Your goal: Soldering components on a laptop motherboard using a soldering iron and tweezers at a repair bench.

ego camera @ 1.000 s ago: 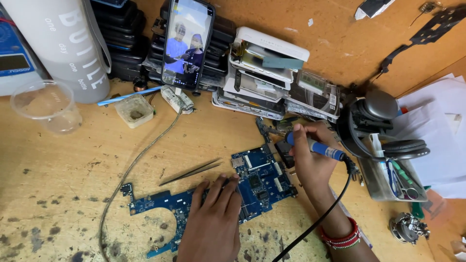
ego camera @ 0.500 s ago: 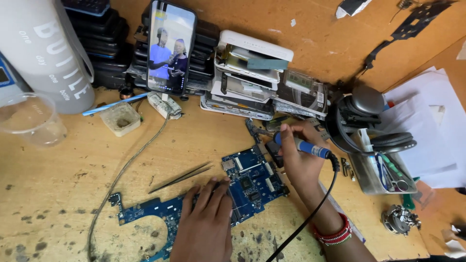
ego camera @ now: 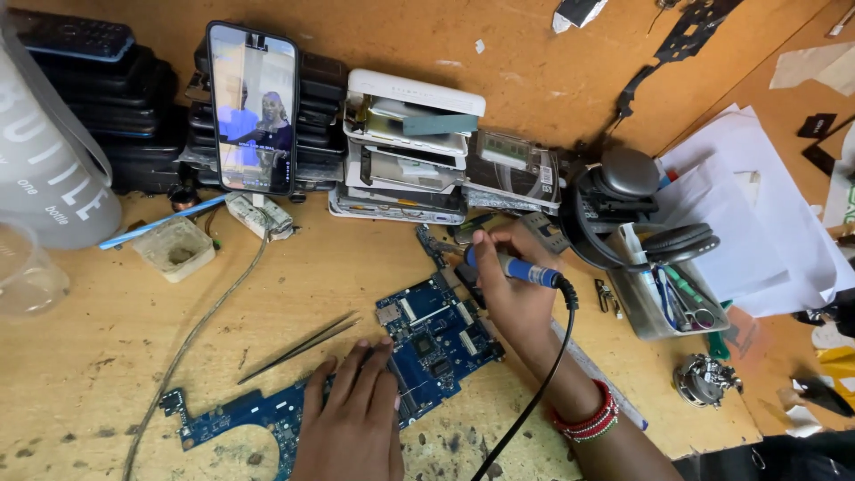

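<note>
Left hand [ego camera: 352, 419]: flat on the blue circuit board [ego camera: 419, 343], fingers spread and open, pressing down on its middle, gripping nothing
Right hand [ego camera: 512, 298]: fingers closed around the blue-handled soldering iron [ego camera: 521, 269], pen-style, tip aimed down toward the board's far corner; exact contact spot hidden by the fingers
Circuit board: flat on the bench [ego camera: 267, 294] near the front edge, centre, long narrow arm running left toward the front-left corner
Iron cord [ego camera: 534, 392]: black, trailing from the handle back across the right wrist toward the front edge
Tweezers [ego camera: 298, 347]: lying on the bench just left of the board, apart from both hands
Phone [ego camera: 252, 107]: upright against the stacked black devices at the back edge, screen lit
Stack of opened devices [ego camera: 405, 151]: at the back edge, just beyond the iron
Plastic tray of tools [ego camera: 668, 303]: toward the right edge, well apart from the board
Doing it well: best with steady downward pressure from the flat palm so the board cannot slide; wrist braced low; tip touched only to the joint; cord kept slack and off the board; spread fingers kept back from the hot tip
</note>
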